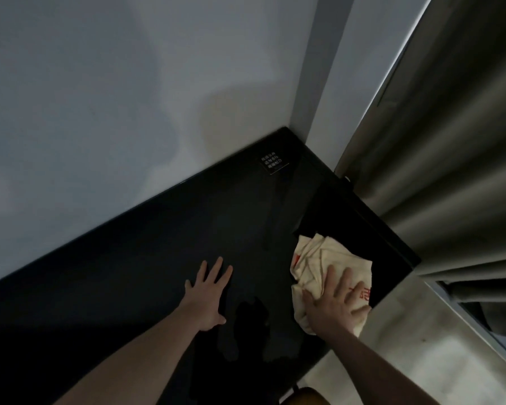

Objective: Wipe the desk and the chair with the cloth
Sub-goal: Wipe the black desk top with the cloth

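Two bare forearms reach forward from the bottom of the head view over a dark desk [135,258].

The left hand [206,296] lies flat on the desk top with its palm down and its fingers straight and spread a little. It holds nothing.

The right hand [335,305] presses flat on a cream cloth [319,258] with red printing. Its fingers are straight and fanned across the cloth, not curled round it. The cloth is crumpled and bunched. It lies on the desk near the desk's right-hand edge, spreading out beyond the fingertips and to the left of the hand.

The desk is black and glossy, and faint dark reflections show in its surface below the hands. It runs diagonally from the lower left up to a far corner, where it sits against a pale wall [129,97]. Near that far corner a small black label [271,164] with white characters lies on the desk top; the characters are too small to read.

Just beyond the cloth, a darker rectangular patch shows on the desk's right part; what it is cannot be told.

To the right hangs a grey curtain [450,141] in long folds, with a thin line of light along its left edge. Below the desk's right edge is pale floor [406,331]. At the very bottom edge, a small brownish curved shape [307,397] shows, too little of it to identify.
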Motion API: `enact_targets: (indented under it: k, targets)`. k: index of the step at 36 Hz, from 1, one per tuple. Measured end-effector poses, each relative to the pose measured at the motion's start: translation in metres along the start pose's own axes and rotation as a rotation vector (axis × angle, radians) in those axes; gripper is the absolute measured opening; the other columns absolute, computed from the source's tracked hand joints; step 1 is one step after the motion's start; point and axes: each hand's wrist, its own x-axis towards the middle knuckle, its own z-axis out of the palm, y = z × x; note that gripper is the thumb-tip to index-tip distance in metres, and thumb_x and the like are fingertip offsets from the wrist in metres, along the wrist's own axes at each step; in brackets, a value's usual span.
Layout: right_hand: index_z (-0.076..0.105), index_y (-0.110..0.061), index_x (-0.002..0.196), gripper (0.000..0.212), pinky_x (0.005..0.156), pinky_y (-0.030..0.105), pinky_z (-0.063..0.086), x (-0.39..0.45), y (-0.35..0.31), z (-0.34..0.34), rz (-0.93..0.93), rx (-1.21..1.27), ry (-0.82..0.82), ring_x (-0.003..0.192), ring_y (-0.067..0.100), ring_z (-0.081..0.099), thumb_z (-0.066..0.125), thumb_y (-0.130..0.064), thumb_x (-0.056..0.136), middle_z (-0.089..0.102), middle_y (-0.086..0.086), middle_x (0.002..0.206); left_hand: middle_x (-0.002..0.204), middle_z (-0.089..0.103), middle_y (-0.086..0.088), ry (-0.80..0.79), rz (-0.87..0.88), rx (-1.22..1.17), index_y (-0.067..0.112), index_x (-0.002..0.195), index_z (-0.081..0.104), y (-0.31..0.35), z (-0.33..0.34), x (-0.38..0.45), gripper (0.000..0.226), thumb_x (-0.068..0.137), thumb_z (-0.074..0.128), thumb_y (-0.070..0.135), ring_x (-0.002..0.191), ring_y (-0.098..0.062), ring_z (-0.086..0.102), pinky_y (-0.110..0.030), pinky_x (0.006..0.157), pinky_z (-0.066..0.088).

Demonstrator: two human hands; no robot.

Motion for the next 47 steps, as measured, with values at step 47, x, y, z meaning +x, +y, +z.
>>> enact_targets:
  k: [47]
  targets:
    - [-0.021,-0.032,0.156,0.088,0.113,0.070,-0.009,-0.106,-0.101,0.054,-0.039,-0.045,-0.164,0.143,0.043,-0.034,0.023,-0.074,0.091,-0.037,0.006,0.159,0.168,-0.024,0.006,0.073,-0.119,-0.097,0.032,0.164,-0.008,-0.104,0.090,-0.146,0.087,0.103,0.056,0.026,0.157,-0.030,-0.016,-0.047,0.128,0.010]
